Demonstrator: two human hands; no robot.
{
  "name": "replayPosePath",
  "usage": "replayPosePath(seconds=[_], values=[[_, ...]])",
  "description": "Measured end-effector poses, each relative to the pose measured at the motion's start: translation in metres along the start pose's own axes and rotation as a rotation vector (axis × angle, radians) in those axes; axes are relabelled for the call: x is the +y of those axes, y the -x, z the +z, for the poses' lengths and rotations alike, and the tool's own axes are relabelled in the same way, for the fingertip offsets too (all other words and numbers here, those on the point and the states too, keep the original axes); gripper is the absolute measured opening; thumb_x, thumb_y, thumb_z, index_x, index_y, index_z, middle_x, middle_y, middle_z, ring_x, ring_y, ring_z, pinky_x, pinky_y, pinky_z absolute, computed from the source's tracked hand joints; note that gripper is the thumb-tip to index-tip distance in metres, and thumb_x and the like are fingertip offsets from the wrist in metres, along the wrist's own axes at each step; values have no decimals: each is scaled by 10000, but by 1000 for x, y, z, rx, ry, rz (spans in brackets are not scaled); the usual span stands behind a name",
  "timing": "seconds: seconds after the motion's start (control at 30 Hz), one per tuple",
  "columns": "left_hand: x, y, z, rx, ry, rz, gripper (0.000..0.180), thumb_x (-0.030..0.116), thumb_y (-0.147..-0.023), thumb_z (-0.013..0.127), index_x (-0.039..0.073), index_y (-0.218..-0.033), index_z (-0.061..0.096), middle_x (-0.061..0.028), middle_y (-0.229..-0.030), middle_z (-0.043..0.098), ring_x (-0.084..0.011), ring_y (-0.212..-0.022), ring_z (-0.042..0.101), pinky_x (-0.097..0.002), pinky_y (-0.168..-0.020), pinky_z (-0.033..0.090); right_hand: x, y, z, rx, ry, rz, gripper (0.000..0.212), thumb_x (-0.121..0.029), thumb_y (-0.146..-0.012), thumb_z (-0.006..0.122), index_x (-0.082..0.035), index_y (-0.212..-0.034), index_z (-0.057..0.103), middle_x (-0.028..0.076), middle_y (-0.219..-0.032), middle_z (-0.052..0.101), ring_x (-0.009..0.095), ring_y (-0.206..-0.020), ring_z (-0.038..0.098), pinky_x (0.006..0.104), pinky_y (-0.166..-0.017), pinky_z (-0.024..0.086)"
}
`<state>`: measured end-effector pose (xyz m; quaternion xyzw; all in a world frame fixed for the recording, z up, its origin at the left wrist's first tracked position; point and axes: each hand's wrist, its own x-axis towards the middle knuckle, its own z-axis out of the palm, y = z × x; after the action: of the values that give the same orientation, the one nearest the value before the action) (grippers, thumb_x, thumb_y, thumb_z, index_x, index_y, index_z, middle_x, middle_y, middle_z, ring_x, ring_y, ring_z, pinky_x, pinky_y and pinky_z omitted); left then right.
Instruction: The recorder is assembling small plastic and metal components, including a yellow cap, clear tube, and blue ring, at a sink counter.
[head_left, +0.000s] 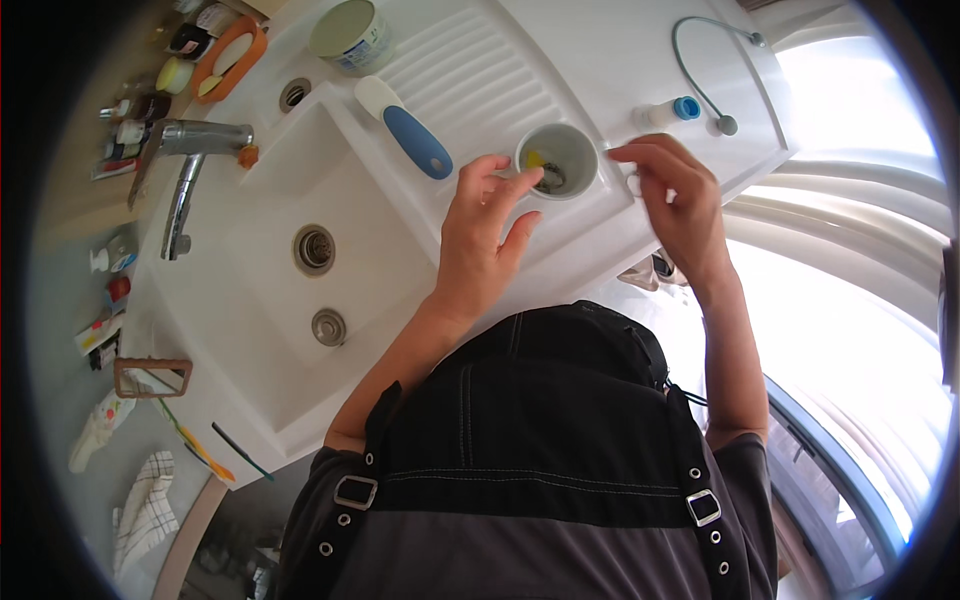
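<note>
A pale grey cup stands on the counter beside the ribbed drainboard, with something yellow and a dark, shiny item inside that I cannot make out. My left hand is at its left rim, fingers apart and holding nothing; the fingertips overlap the rim, and whether they touch is unclear. To the right of the cup, my right hand hovers with the index finger stretched toward it and the other fingers curled loosely. A small white piece shows by its fingers. A blue-and-white brush lies left of the cup.
The white sink with a chrome faucet is on the left. A tub stands at the back. A small blue-capped bottle and a grey cord lie at the right. Bottles, an orange soap dish and a mirror line the edge.
</note>
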<state>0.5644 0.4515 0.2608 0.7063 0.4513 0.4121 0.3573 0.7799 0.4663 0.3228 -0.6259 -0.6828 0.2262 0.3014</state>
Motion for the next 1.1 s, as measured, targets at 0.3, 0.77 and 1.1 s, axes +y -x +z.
replayPosePath(seconds=[0.3, 0.77, 1.1], values=[[-13, 9, 8, 89, -3, 71, 419, -58, -756, 658, 37, -1151, 556, -168, -1164, 538, -326, -994, 576, -402, -822, 484, -46, -48, 46, -882, 631, -157, 137, -20, -759, 597, -33, -849, 699, 138, -866, 675, 300, -792, 669, 363, -686, 533], [-24, 17, 5, 166, 122, -55, 342, -29, -833, 611, 14, -1161, 523, -128, -1123, 572, -239, -931, 614, -340, -826, 477, -41, -53, 6, -624, 336, -180, 175, -29, -800, 583, -13, -923, 706, 135, -811, 668, 277, -734, 649, 352, -656, 508], [21, -23, -22, -52, -33, 219, 191, -18, -793, 678, -11, -971, 609, -122, -931, 624, -252, -851, 619, -333, -783, 501, 35, 24, -54, -152, 47, 381, 189, -8, -893, 531, 5, -1006, 682, 82, -949, 669, 134, -597, 563, 259, -572, 478]])
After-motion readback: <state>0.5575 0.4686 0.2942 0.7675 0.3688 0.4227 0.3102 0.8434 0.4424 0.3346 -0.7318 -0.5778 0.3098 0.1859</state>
